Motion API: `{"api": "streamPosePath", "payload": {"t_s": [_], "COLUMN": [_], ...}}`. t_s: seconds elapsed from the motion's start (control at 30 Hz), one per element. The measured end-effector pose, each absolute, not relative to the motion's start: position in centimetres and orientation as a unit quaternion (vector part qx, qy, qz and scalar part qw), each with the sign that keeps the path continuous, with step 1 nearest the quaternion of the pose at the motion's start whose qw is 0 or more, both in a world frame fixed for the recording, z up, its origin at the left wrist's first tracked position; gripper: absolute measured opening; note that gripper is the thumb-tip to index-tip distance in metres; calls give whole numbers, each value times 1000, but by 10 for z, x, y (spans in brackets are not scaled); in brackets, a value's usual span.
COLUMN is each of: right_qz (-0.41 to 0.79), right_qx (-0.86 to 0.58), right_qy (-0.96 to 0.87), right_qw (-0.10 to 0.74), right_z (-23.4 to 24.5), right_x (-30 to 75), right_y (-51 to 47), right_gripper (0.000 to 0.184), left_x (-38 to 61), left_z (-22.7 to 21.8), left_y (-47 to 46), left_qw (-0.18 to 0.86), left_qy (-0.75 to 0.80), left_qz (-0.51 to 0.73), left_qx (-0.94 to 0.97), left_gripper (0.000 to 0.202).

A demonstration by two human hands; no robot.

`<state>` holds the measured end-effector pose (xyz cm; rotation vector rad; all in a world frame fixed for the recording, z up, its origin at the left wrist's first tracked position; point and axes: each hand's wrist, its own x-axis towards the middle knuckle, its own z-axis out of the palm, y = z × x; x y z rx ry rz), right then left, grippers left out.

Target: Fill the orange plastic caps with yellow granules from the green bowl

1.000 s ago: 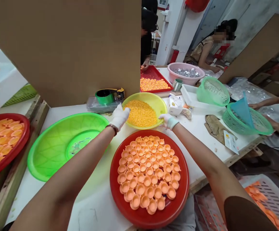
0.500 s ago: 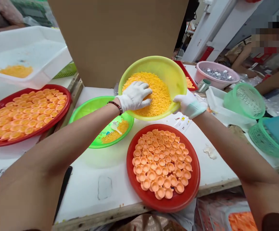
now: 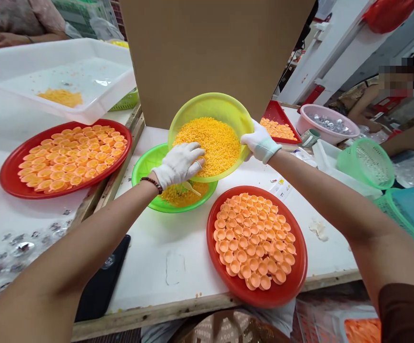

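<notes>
My right hand [image 3: 260,140], in a white glove with a pale green cuff, grips the right rim of a translucent yellow bowl [image 3: 244,114]. The bowl is tilted towards me and to the left, and holds many small orange-yellow grains [image 3: 214,143]. My gloved left hand [image 3: 180,164] lies over its left front rim, fingers stretched out against the grains. Partly beneath it stands a green bowl [image 3: 146,164] with more grains and a small pale scoop [image 3: 192,188]. In front, a round red tray [image 3: 212,238] carries many small orange cups [image 3: 251,250].
At left are another red tray [image 3: 9,178] of filled orange cups and a white bin [image 3: 100,90]. A cardboard panel [image 3: 207,47] stands behind. At right are a pink basin [image 3: 301,124], green baskets [image 3: 366,162] and a person [image 3: 366,97]. A black phone [image 3: 103,281] lies by my left forearm.
The yellow bowl has shifted left and lower, over the green bowl. My left hand has drawn back from the middle of the grains to the rim. The green bowl now shows more grains.
</notes>
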<state>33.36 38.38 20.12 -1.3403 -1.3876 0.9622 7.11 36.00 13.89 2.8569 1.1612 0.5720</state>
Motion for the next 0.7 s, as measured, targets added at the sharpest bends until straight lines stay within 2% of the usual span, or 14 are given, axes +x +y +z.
{"api": "streamPosePath", "payload": {"t_s": [0.13,0.33,0.5,0.7], "right_qz": [377,356,369,375], "right_qx": [-563,-614,-591,-558], "right_qy": [-572,-550,-547,-555], "right_qw": [463,441,464,490], "right_z": [210,220,218,216], "right_x": [329,330,340,346], "right_y": [386,375,374,371], "right_gripper": [67,72,75,70], "left_x": [77,49,57,63], "left_z": [136,124,136,130], "left_y": [355,345,347,347], "left_qw": [11,-12,-21,-13], "left_qy": [327,365,360,359], "left_qz": [171,141,175,128], "left_qx": [929,920,916,924], "left_gripper": [48,43,49,45]}}
